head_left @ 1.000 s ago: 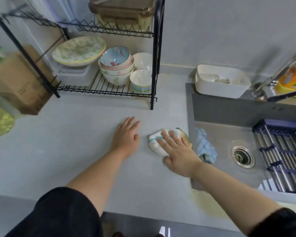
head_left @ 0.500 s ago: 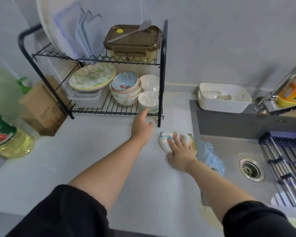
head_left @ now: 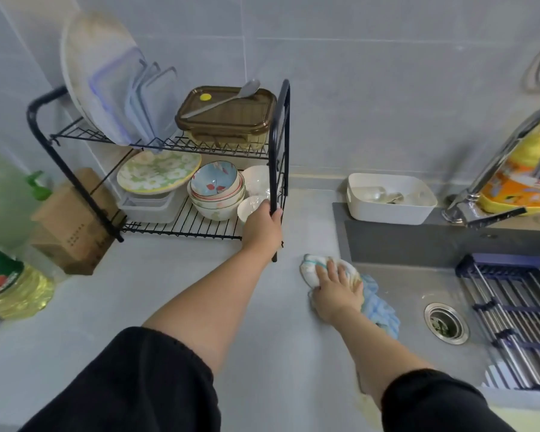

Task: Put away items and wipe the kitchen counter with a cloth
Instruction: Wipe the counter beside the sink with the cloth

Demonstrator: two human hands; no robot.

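My left hand (head_left: 262, 227) grips the front right post of the black two-tier dish rack (head_left: 279, 145) on the grey counter (head_left: 156, 307). My right hand (head_left: 335, 289) presses flat on a white cloth with a teal stripe (head_left: 314, 269), bunched on the counter just left of the sink edge. The rack holds a green flowered plate (head_left: 158, 171), stacked bowls (head_left: 215, 190), a brown lidded container with a spoon (head_left: 226, 115) and clear lids.
A blue cloth (head_left: 379, 302) hangs over the sink's left edge. The sink (head_left: 396, 285) has a drain and a roll-up rack (head_left: 518, 319). A white tub (head_left: 390, 198), faucet (head_left: 499, 163), cardboard box (head_left: 72, 219) and oil bottle (head_left: 7, 282) stand around.
My left hand left the counter, reached forward and took hold of the rack's front right post. My right hand pushed the cloth farther back along the sink edge.
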